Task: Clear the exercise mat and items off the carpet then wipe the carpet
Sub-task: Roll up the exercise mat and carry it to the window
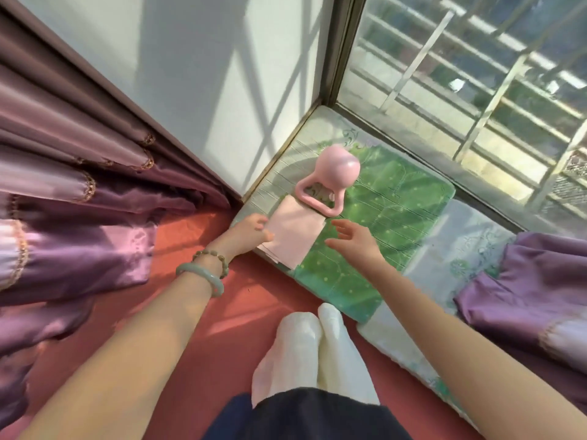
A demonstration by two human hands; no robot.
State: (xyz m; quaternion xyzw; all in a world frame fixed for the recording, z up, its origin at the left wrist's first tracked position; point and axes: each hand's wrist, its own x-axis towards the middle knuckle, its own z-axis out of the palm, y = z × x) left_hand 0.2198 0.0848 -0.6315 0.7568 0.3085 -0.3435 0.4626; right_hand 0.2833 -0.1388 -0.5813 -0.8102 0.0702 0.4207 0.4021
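On the raised window ledge, a green leaf-patterned exercise mat (381, 217) lay over a pale floral padded carpet (470, 249), with a pink plastic kettlebell (330, 179) tipped on its side at the mat's far end and a folded pale pink square cloth (293, 235) just beside its handle. The left hand (251, 233), its wrist ringed by a jade bangle (203, 277) and a beaded bracelet (212, 258), had its fingers closed on the cloth's left edge. The right hand (352, 239) hovered above the mat to the cloth's right, fingers spread wide and holding nothing.
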